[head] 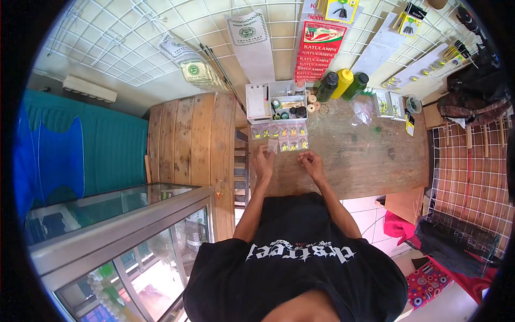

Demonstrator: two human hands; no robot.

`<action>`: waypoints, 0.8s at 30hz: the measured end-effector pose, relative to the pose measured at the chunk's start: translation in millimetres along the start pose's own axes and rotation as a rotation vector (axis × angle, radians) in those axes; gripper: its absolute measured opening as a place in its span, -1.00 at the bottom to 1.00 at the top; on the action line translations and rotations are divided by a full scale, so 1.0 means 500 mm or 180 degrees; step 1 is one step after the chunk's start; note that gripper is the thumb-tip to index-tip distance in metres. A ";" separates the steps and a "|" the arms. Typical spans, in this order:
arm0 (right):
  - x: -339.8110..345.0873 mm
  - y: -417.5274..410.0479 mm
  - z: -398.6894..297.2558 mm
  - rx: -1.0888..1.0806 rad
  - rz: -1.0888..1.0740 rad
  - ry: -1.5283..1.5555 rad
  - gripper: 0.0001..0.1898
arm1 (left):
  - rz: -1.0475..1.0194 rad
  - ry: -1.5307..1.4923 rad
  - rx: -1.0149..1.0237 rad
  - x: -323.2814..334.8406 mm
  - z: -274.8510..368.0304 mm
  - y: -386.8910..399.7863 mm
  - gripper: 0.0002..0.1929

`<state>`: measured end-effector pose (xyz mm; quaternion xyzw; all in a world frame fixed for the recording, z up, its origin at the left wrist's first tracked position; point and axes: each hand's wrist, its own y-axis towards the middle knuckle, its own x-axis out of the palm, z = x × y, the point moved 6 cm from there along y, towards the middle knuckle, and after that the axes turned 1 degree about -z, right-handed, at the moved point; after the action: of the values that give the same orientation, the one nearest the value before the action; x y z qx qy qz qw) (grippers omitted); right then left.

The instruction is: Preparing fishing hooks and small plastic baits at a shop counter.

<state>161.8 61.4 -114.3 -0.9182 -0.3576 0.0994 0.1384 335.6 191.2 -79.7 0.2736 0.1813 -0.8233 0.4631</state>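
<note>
My left hand (264, 164) has its fingertips at the edge of a small clear plastic bag (273, 145) and pinches it against the wooden table (362, 161). No bright contents show in that bag. Beside it lie small bags with yellow-green pieces and dark loops (294, 145). Behind these runs another row of small bags (285, 131), some with orange and yellow pieces. My right hand (312, 164) is just in front of the right end of the rows. Its thumb and forefinger are close together; whether something tiny sits between them cannot be seen.
A white compartment organizer (257, 104) with small jars stands behind the bags. Beside it are wooden rings (311, 103), a yellow squeeze bottle (343, 82) and dark bottles. White trays (389, 105) stand back right. A glass display case (132, 225) is at left.
</note>
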 end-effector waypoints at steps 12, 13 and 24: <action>0.099 -0.025 -0.090 -0.1555 0.0003 -0.3069 -0.42 | -0.0488 0.0356 0.1076 0.030 0.018 -0.038 -0.59; 0.106 -0.022 -0.083 -0.1675 -0.0032 -0.3167 -0.35 | -0.0511 0.0347 0.1156 0.032 0.022 -0.039 -0.60; 0.132 -0.016 -0.058 -0.1583 -0.0264 -0.3452 -0.29 | -0.0557 0.0528 0.1221 0.039 0.016 -0.034 -0.55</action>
<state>213.0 106.9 -90.0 -0.7266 -0.4253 0.4617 -0.2792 310.6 182.3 -84.8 0.4065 0.0819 -0.8544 0.3129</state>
